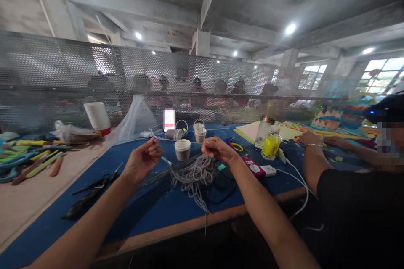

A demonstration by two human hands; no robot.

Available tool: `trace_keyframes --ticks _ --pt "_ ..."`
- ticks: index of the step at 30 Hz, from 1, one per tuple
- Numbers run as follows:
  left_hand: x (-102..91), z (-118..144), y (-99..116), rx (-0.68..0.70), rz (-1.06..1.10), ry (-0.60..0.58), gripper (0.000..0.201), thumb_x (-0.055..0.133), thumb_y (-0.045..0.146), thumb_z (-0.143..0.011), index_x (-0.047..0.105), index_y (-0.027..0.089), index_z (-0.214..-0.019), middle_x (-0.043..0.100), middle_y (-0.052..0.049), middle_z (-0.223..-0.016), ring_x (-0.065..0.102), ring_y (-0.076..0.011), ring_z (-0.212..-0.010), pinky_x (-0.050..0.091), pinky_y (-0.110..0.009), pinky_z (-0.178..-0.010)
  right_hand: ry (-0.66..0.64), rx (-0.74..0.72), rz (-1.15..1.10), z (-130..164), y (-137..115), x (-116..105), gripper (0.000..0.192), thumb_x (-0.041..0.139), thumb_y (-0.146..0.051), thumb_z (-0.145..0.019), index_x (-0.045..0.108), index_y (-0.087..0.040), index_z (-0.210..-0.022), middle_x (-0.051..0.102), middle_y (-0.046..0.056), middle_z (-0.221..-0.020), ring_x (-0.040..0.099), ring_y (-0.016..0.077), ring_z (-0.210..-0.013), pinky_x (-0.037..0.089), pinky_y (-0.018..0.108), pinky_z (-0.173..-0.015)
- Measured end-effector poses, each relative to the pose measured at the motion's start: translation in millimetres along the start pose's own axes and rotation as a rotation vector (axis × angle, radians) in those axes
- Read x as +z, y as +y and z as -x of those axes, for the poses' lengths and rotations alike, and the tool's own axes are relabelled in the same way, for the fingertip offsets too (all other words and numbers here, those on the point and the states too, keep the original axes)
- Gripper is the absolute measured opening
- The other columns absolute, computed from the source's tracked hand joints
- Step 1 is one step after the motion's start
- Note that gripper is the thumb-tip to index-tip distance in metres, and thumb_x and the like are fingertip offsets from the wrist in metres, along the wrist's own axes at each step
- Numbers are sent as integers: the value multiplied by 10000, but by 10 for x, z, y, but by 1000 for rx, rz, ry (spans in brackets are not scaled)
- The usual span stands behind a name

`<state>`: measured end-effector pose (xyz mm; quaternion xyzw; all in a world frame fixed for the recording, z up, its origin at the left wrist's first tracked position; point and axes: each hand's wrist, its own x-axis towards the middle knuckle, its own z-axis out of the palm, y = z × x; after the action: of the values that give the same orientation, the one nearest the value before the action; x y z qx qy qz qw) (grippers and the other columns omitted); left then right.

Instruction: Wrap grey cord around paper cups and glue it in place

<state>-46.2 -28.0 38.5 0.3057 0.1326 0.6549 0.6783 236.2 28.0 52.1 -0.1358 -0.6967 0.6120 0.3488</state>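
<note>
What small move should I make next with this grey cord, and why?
I'd probably lower your right hand and draw the trailing strand of the grey cord back onto the blue table: it crosses the front edge, where it might snag, while the other loops lie heaped close by that hand. Whether that hand already pinches a strand is too fine to tell.

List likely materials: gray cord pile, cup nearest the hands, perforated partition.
Gray cord pile: probably textile, maybe synthetic, matte; it falls in loose loops.
Cup: likely paper, matte; pale with a thin rim, though the grayish lower part is unclear.
Perforated partition: looks like sheet metal, dull gray; regular rows of small holes.
</note>
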Motion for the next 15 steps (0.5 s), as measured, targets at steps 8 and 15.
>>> trace_keyframes --ticks 8,15 --pt "87 29 -94 12 -313 17 261 623 153 -814 636 144 -1074 656 -89 -1027 574 -81 -641 508 -188 -596 -22 28 78 -43 13 132 350 594 -451 -827 679 -112 -850 547 -19 -525 413 50 -458 179 187 -434" --pt "222 127 -432 -174 -842 -172 248 746 236 -713 695 160 -944 650 -28 -753 546 -109 -609 438 -221 -579 -15 40 308 -139 136 392 415 611 -510 -791 694 -116 -890 548 -40 -494 437 53 -454 278 185 -472"
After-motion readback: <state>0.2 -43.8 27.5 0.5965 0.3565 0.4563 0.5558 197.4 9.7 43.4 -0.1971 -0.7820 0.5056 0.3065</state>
